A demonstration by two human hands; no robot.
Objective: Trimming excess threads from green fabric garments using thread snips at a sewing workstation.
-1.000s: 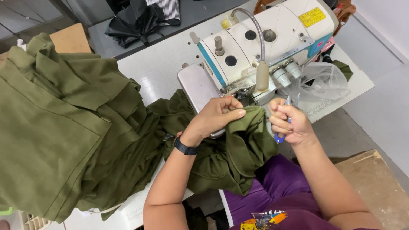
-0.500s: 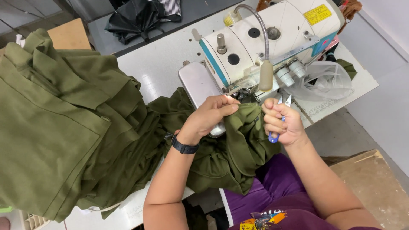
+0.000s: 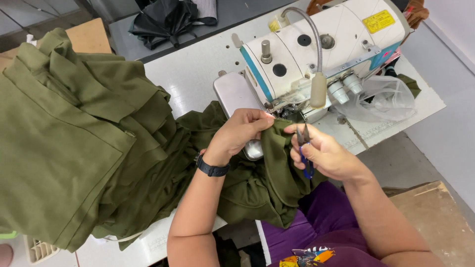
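Where the purple-clad lap meets the near edge of the sewing table (image 3: 198, 74), the two bare forearms reach up toward the machine. The left hand (image 3: 237, 136), with a black wristwatch (image 3: 212, 168) on its wrist, has its fingers pinched together on a fold of the olive green fabric (image 3: 267, 178), which drapes from the machine's needle area down over the table's near edge and into the lap. Just beside it, the right hand (image 3: 324, 155) is closed around small thread snips (image 3: 304, 148) with a blue handle, their blades pointing up close to the cloth edge; whether the blades touch the cloth cannot be told. Beyond the hands stands the white and teal sewing machine (image 3: 316, 47) with its gooseneck lamp (image 3: 316, 89) hanging over the needle area. A clear plastic bag (image 3: 383, 99) lies toward the table's right edge. On the left side of the table sits a tall stack of olive green garments (image 3: 69, 143). Past the far edge, a black cloth bundle (image 3: 163, 22) lies on the floor.
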